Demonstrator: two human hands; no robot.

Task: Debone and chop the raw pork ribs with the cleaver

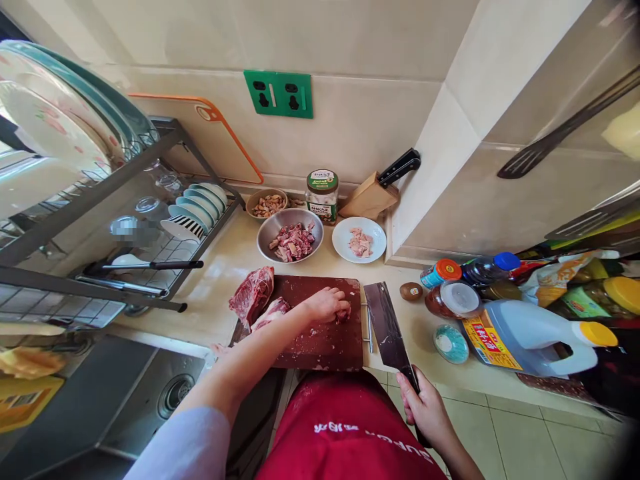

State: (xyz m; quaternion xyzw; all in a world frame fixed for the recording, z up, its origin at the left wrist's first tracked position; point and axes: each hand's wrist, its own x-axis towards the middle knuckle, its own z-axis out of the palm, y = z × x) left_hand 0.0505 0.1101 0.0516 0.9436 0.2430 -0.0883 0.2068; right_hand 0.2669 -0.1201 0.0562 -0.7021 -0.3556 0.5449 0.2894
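My left hand [327, 305] rests on the dark red cutting board [320, 343], its fingers curled round small pieces of raw meat [343, 313]. A big slab of raw meat [253, 293] lies at the board's left end, with a smaller strip [273, 311] beside it. My right hand [425, 403] grips the handle of a cleaver [387, 327], whose blade lies over the counter just right of the board. Behind the board stand a metal bowl of chopped meat [291, 235] and a white plate with pale meat bits [359, 240].
A dish rack [150, 220] with plates and bowls stands at left above the sink [125, 400]. A knife block [373, 193], a jar [322, 195] and a bowl of nuts [267, 202] line the wall. Bottles and an oil jug [530, 337] crowd the right counter beside a kiwi [411, 291].
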